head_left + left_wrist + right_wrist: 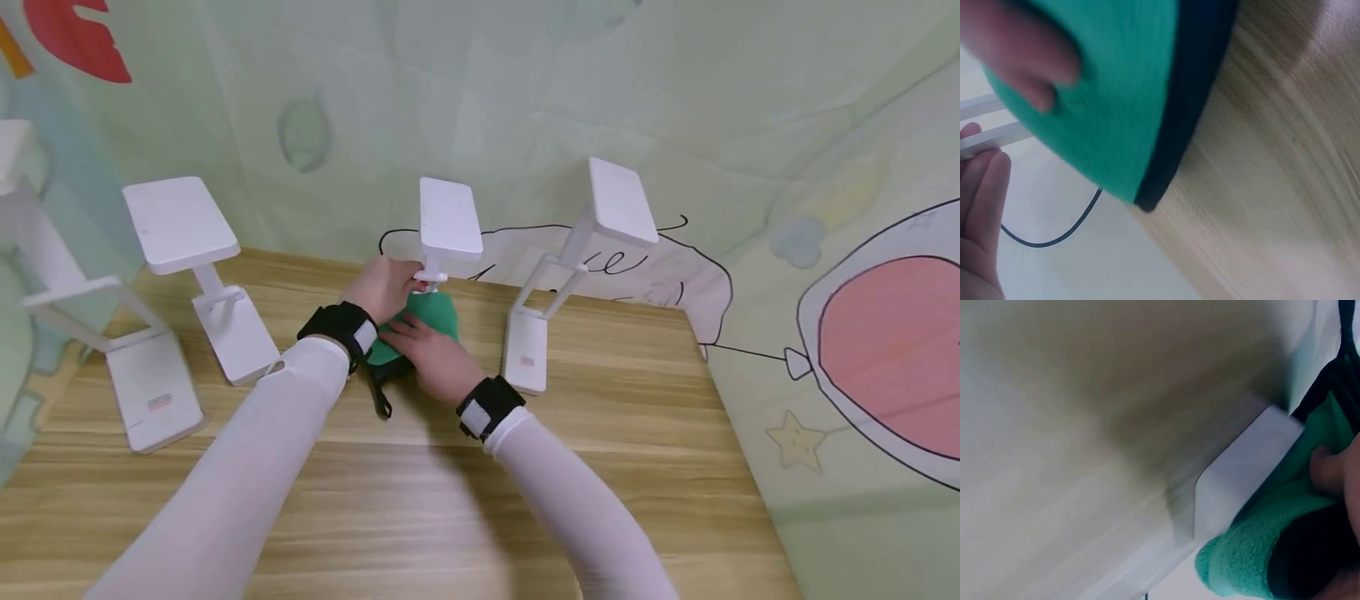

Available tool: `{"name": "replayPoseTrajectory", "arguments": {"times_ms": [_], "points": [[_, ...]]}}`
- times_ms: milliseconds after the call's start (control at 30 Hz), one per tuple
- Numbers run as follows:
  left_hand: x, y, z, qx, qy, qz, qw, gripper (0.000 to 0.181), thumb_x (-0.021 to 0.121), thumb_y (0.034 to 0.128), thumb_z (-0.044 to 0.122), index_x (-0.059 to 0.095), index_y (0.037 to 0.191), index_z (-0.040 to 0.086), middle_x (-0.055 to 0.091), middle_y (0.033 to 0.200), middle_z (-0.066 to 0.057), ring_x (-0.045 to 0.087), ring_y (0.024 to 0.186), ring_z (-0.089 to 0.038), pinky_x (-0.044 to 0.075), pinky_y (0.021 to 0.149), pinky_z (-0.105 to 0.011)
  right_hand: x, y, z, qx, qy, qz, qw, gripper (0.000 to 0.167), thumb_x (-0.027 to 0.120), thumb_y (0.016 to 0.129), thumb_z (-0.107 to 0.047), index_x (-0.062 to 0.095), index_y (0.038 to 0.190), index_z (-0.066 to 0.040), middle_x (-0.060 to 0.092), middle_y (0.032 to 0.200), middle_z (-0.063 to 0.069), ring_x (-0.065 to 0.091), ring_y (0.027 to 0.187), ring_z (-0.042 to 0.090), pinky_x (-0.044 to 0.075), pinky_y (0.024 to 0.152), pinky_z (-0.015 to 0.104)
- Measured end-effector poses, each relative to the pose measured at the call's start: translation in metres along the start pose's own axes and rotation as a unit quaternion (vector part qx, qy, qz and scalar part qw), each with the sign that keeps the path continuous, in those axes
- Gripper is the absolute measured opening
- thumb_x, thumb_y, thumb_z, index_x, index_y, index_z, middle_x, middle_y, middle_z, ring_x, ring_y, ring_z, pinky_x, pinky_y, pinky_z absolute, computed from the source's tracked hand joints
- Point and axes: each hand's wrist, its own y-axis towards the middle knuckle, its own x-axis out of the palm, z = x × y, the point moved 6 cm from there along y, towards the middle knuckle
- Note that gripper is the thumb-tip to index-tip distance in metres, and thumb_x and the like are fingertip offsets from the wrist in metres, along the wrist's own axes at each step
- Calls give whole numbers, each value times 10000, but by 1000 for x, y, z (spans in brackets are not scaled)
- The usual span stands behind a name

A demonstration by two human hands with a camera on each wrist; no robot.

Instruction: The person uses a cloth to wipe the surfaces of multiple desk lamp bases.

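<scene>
A green cloth with a dark edge (pixel 438 311) (pixel 1116 106) (pixel 1254 550) lies over the base of a white folding lamp (pixel 450 218), third from the left. My left hand (pixel 381 287) (pixel 982 212) grips the lamp's thin arm just above the base, with thumb and fingertips round it. On the cloth rests my right hand (pixel 442 358) (pixel 1341 481), its fingers extended across the green surface. A corner of the white base (pixel 1244 472) shows from under the cloth in the right wrist view. A black loop hangs from the cloth's near edge.
Two more white lamps stand on the left, one at the far left (pixel 153 392) and one beside it (pixel 236 333). Another lamp (pixel 527 350) stands right of my hands. A printed curtain (pixel 525 100) hangs behind the wooden table (pixel 375 500).
</scene>
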Motion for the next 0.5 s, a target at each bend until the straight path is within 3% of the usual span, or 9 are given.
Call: {"name": "replayPoseTrajectory", "arguments": {"times_ms": [133, 300, 500], "points": [[2, 1, 2, 72, 53, -49, 9999, 143, 632, 1099, 170, 704, 1095, 46, 766, 990, -120, 719, 876, -264, 560, 819, -422, -1, 9, 7, -5, -181, 135, 9997, 693, 659, 904, 167, 561, 1540, -91, 521, 1593, 100, 412, 1516, 274, 348, 1215, 340], [1, 1, 1, 68, 16, 21, 10000, 118, 641, 1093, 158, 691, 1051, 60, 752, 953, -108, 695, 851, -260, 555, 820, -431, -3, 16, 11, 44, -375, 313, 9988, 571, 705, 983, 39, 580, 1524, -94, 534, 1578, 120, 439, 1497, 287, 384, 1195, 359], [-2, 1, 0, 131, -3, 37, 9999, 118, 638, 1093, 138, 700, 1055, 45, 767, 977, -130, 676, 830, -252, 542, 795, -420, -6, 11, 18, 346, -334, 135, 9988, 583, 676, 991, 57, 561, 1545, -82, 480, 1619, 145, 438, 1506, 294, 430, 1160, 362]]}}
